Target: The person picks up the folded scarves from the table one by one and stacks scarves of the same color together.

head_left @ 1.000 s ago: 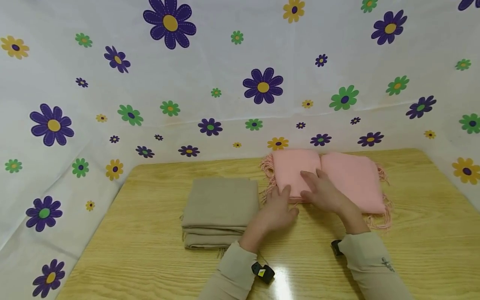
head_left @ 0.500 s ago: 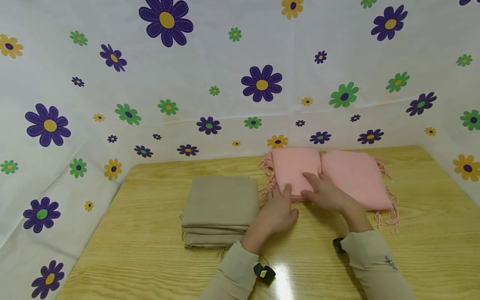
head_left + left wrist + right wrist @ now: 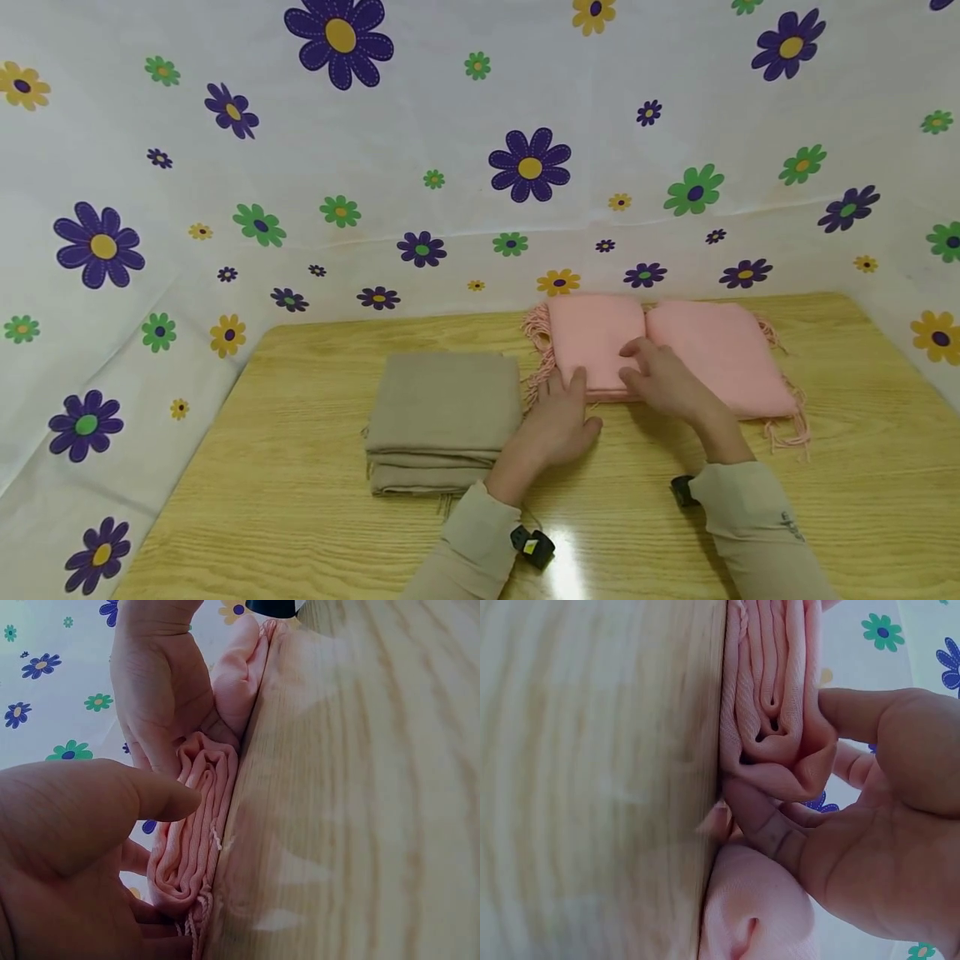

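Observation:
Two folded pink scarves with fringes lie side by side at the back right of the table. My left hand (image 3: 551,425) rests at the front left corner of the left pink scarf (image 3: 592,333), fingers extended along its fringed side. In the left wrist view, the left thumb (image 3: 161,791) points across the front layers. My right hand (image 3: 671,387) grips the right folded edge of this scarf. The right wrist view shows the thumb on its top and a finger (image 3: 754,817) tucked down beside the fold, between both scarves. The right pink scarf (image 3: 720,358) lies beside that hand.
A stack of folded beige cloth (image 3: 450,404) lies to the left, next to the left forearm. The wooden table (image 3: 300,467) ends at a white curtain (image 3: 450,108) printed with flowers at the back and sides.
The right pink scarf's front corner and fringe have shifted right. My right hand has moved slightly right to the left scarf's folded edge, its fingers bending more. My left hand has stayed nearly still.

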Demonstrator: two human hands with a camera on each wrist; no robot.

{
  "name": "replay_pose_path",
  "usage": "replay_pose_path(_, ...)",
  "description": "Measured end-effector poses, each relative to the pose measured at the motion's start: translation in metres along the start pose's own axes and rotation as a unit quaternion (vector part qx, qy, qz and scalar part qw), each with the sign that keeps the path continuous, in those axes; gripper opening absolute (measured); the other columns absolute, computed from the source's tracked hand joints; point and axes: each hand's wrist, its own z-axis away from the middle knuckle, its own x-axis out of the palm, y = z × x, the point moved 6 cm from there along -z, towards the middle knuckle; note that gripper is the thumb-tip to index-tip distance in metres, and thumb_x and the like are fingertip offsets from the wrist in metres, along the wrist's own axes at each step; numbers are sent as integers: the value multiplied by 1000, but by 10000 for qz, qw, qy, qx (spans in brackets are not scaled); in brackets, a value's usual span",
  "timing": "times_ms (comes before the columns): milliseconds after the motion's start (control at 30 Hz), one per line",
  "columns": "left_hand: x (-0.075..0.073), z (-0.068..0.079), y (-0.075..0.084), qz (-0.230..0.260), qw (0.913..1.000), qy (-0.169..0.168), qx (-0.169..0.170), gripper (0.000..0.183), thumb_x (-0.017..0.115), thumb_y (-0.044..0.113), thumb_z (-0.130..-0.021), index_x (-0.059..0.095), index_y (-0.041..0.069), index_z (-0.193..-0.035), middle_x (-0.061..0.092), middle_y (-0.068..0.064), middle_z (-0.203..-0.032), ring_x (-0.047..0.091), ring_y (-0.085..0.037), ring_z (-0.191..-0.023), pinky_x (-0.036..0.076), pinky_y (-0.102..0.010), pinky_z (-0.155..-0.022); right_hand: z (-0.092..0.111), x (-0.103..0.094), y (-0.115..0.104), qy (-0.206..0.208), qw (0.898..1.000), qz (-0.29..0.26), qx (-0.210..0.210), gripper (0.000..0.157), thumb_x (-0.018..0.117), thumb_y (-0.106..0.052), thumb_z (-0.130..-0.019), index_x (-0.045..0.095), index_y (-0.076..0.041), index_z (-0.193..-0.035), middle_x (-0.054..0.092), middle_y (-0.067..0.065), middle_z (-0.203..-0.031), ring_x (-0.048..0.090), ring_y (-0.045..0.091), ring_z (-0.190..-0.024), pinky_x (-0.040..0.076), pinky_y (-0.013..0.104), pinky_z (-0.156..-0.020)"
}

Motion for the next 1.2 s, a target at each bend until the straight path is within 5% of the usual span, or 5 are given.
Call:
replay_pose_path(133, 0, -1, 1, -7, 10000, 33, 26, 73, 59, 30, -98, 24, 2, -155, 31, -31, -148, 35, -45, -134, 43, -51, -102, 2, -3, 1, -17, 9998, -188, 114, 33, 55, -9, -97, 50, 9, -125, 43, 9, -76, 44, 22, -67, 38, 35, -62)
replay_pose_path(733, 3, 1, -3, 643, 9971, 64, -395, 73, 57, 27, -98, 20, 4, -157, 5, -35, -158, 11, -48, -146, 30, -57, -111, 7, 1, 3, -449, 9942, -899, 388, 37, 55, -12, -99, 45, 8, -128, 56, 10, -77, 56, 21, -66, 46, 33, -63)
replay_pose_path(933, -3, 4, 7, -111, 9993, 310, -197, 65, 59, 28, -97, 33, 6, -153, 16, -30, -157, 20, -45, -144, 30, -56, -112, 6, 0, 7, -475, 9909, -1140, 537, 53, 56, -21, -101, 34, 6, -141, 58, 10, -79, 59, 20, -67, 51, 33, -67)
replay_pose_path(1200, -3, 8, 18, -730, 9973, -30, -110, 60, 56, 35, -100, 38, 13, -152, 21, -29, -158, 23, -46, -145, 38, -50, -109, 1, 1, 11, -475, 9905, -1190, 506, 52, 57, -19, -101, 35, 7, -140, 56, 11, -79, 60, 19, -65, 52, 33, -65)
